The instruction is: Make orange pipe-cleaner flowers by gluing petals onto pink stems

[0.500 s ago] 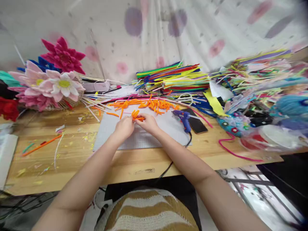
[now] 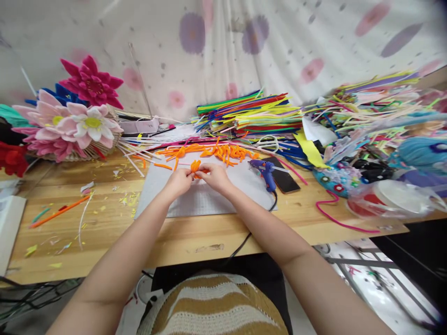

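Our left hand (image 2: 179, 182) and right hand (image 2: 217, 178) pinched the orange piece (image 2: 195, 165) between them, over the mat (image 2: 216, 202). We judged that uneven finger pressure could splay its loops; our right forearm (image 2: 268, 228), crossing the cord (image 2: 240, 245), could drag the glue gun (image 2: 267, 174) near.

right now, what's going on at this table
A person pinches a small orange fuzzy piece between the left hand and right hand, over a grey mat. More orange pieces lie along the mat's far edge. A blue glue gun lies untouched at the mat's right, beside a dark phone.
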`<state>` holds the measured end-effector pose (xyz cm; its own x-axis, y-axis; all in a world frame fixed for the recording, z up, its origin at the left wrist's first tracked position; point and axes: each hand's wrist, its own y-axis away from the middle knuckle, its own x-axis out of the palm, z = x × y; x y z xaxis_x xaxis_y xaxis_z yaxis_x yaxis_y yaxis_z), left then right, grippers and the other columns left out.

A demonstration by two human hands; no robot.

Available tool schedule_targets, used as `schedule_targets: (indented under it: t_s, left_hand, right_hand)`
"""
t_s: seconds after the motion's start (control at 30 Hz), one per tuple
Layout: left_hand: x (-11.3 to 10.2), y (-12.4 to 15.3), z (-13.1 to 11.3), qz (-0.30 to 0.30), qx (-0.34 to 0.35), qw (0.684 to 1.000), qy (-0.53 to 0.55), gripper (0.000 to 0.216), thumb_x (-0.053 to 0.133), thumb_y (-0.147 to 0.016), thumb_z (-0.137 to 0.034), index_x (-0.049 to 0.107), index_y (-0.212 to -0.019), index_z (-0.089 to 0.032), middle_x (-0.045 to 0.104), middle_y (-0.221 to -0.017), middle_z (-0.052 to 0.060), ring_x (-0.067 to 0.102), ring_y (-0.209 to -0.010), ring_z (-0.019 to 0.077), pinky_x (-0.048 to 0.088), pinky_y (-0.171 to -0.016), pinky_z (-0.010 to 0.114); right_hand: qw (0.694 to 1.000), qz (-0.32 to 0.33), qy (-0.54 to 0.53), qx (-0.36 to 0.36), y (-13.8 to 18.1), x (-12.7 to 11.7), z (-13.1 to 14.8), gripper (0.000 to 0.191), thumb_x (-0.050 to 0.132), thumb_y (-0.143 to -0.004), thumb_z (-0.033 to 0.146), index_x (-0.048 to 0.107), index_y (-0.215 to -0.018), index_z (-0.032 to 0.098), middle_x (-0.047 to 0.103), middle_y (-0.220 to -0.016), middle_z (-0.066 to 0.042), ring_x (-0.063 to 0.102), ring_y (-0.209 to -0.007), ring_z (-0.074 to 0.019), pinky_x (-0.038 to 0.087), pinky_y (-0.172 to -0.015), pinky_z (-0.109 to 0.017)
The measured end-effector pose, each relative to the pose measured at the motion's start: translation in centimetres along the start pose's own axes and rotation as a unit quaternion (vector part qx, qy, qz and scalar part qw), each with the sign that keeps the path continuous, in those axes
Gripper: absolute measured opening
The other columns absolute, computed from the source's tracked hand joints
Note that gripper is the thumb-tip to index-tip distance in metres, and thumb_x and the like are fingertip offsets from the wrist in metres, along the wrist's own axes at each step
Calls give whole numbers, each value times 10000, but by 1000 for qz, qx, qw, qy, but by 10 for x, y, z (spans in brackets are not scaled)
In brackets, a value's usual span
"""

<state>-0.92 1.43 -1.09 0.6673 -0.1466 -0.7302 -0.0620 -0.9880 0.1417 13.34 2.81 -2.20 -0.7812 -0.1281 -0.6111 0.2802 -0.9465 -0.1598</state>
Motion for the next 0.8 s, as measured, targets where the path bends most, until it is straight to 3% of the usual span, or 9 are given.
schedule_targets:
  t_s: [0.17, 0.3, 0.53, 0.8]
  left_hand:
    - [2, 0, -6, 4, -71, 969, 235, 138, 561, -707, -158, 608, -582, -124, 553, -519, -2, 503, -483, 97, 452, -517, 231]
    - [-3, 6, -16, 56, -115, 931, 341, 164, 559, -731, -123, 619, -581, -99, 579, -517, 17, 540, -498, 93, 490, -571, 252]
    - [-9, 7, -14, 75, -128, 899, 412, 32, 692, -630, -88, 660, -635, -83, 640, -565, 45, 604, -541, 109, 512, -576, 237]
    - [-8, 8, -18, 44, -122, 894, 429, 58, 682, -601, -28, 648, -619, -71, 623, -528, 25, 577, -467, 88, 515, -545, 224]
  right_hand:
    - [995, 17, 94, -41, 3, -4, 1, 185, 557, -784, 239, 680, -913, 190, 702, -920, -40, 621, -875, -175, 437, -785, -292]
    - [974, 12, 217, -67, 4, -10, 3, 209, 507, -813, 215, 683, -918, 171, 693, -936, -78, 596, -907, -208, 394, -812, -325]
    - [965, 16, 239, -103, 2, -11, 4, 194, 493, -835, 185, 662, -920, 144, 676, -943, -89, 564, -885, -190, 366, -805, -306]
    - [961, 4, 236, -144, 1, -8, 3, 177, 473, -833, 144, 643, -878, 125, 663, -888, -97, 540, -845, -193, 354, -790, -301]
